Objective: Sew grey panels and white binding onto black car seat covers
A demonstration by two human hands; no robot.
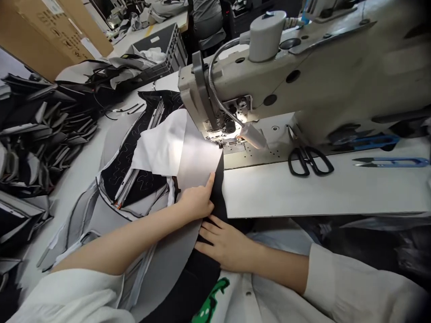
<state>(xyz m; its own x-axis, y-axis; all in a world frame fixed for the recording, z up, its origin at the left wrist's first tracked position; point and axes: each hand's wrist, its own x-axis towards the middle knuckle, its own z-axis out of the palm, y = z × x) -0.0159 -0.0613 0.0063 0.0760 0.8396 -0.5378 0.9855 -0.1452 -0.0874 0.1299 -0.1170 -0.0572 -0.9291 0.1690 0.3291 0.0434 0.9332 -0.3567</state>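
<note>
Under the lit needle area of a sewing machine point(229, 123) lies the edge of a white fabric piece point(198, 157), set over a black fabric panel point(219, 188). My left hand point(195, 202) presses on these layers near the needle, index finger stretched along the edge and the other fingers bent. Just below it, my right hand point(229, 244) lies flat with fingers spread on the black fabric. To the left spreads a grey and black sewn cover point(131, 179) with wavy stitching and pale strips. What is beneath my left palm is hidden.
Black-handled scissors point(310, 161) and blue thread snips point(390, 162) lie on the white table point(269, 193) at right. Stacked cut pieces point(43, 130) fill the left. Behind stand a grey crate point(171, 49), a cardboard box point(57, 36) and a seated person point(208, 20).
</note>
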